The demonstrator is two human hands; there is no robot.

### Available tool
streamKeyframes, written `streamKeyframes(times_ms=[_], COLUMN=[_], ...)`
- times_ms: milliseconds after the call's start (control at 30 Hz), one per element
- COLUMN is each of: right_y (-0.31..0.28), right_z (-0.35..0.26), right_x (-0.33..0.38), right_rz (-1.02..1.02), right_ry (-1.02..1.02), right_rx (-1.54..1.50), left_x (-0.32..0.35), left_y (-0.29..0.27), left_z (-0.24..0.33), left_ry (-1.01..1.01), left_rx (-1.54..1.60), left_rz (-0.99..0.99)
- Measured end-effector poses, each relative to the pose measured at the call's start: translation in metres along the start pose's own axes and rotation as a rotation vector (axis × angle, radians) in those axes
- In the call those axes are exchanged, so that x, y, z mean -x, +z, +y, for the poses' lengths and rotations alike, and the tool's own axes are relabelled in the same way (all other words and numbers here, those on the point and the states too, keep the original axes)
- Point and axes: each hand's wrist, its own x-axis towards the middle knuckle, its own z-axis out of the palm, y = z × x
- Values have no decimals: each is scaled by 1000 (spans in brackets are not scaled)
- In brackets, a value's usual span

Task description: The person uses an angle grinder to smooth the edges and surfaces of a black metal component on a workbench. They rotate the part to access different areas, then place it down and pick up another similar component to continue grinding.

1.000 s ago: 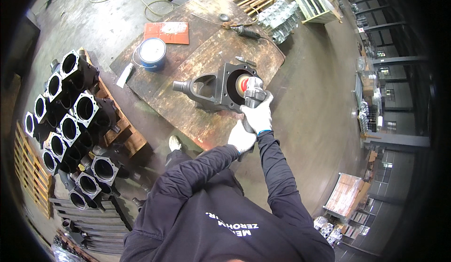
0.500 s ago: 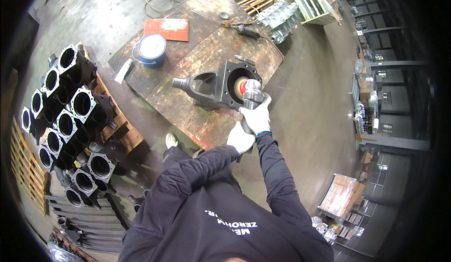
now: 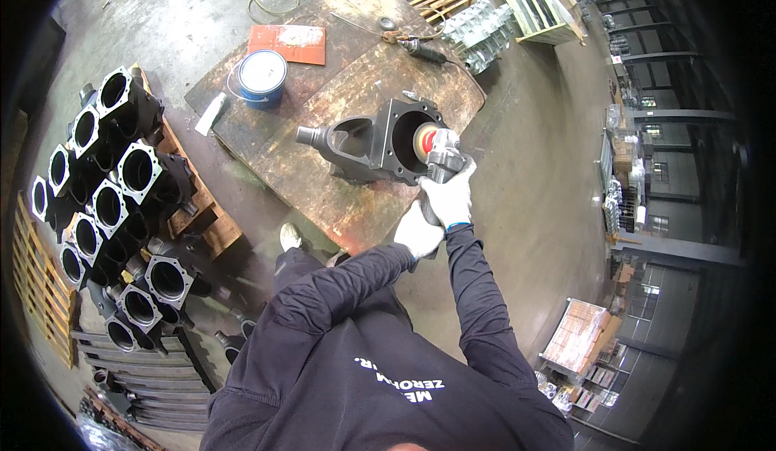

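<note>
Both white-gloved hands are closed around an angle grinder (image 3: 443,160). My right hand (image 3: 450,199) grips its body just behind the head, while my left hand (image 3: 418,230) holds the rear part of the handle. The grinder's round tan-and-red disc (image 3: 424,141) is at the mouth of the round bore in a dark metal casting (image 3: 388,145). Whether the disc touches the bore wall I cannot tell. The casting lies on its side on a worn worktable (image 3: 315,200), its flanged end toward the grinder and its forked, stub-shaft end pointing left.
On the table are a blue pail (image 3: 262,79), a red-orange sheet (image 3: 288,44), a white tube (image 3: 212,114) and another corded power tool (image 3: 424,50). Several similar castings (image 3: 137,172) stand on a pallet at the left. Silvery metal parts (image 3: 478,35) sit beyond the table's far right corner.
The grinder and both hands have shifted slightly right, bringing the disc closer to the bore's right rim. My grip is the same, and the casting stays in place.
</note>
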Motion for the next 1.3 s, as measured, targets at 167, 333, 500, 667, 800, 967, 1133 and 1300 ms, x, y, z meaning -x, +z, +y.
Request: streamKeyframes(times_ms=[167,333,500,667,800,967,1133,1300], right_y=[-7,9,15,15,17,17,19,15], right_z=[2,6,6,5,9,17,15,6], right_x=[0,5,12,22,14,6,8,20], right_rz=[1,-66,-76,-43,-25,3,-40,12], right_ry=[-18,31,46,35,13,-8,30,5], right_rx=[-13,4,6,-43,1,0,29,-47], left_x=[1,10,14,24,11,-2,6,19], left_y=[6,0,-12,-21,-14,-4,-12,-16], left_z=[2,-14,-12,-2,-13,-34,-23,-14], left_ry=[-125,-12,-112,-149,-161,3,-62,-120], left_rx=[-46,-25,-110,-104,-185,-158,-39,-132], left_rz=[-42,20,27,-38,-23,-8,-11,-23])
